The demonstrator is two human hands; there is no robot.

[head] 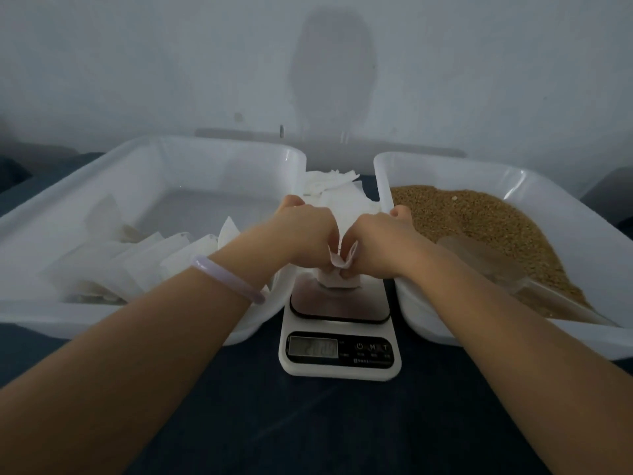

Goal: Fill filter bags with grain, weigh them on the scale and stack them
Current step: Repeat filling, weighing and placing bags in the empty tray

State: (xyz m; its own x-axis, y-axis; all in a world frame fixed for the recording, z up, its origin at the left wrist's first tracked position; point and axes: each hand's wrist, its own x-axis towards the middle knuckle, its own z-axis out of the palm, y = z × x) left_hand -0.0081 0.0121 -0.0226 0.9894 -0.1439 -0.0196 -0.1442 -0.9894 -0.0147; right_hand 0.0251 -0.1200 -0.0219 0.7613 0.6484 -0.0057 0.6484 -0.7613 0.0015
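Filter bag (337, 281) stands on the weighing plate of the scale (340, 337), its lower part plump, its white top crumpled between both hands.

Left hand (305, 231): fingers curled, pinching the bag's top edge from 9 o'clock. Pale lilac bracelet (226, 277) on that wrist.

Right hand (380, 241): fingers curled, pinching the same top edge from 3 o'clock. The two hands are nearly knuckle to knuckle over the bag. Fingertips mostly hidden under the folds.

Scale: white body, dark plate, lit display (312, 346) at 6 o'clock from the bag; the digits are too blurred to read.

At 9 o'clock from the scale, just beside it: left tub (205, 156), white plastic, holding a loose pile of filled bags (113, 265) along its near side.

At 3 o'clock from the scale, just beside it: right tub (445, 162), same make, with brown grain (486, 221) heaped toward its near right side. Translucent scoop (486, 258) lies on the grain, partly behind the right forearm.

At 12 o'clock, between the tubs and beyond the hands: stack of empty bags (335, 186), white, fanned untidily.

All of it rests on a table (308, 423) with a dark blue covering. Grey wall (137, 63) beyond.
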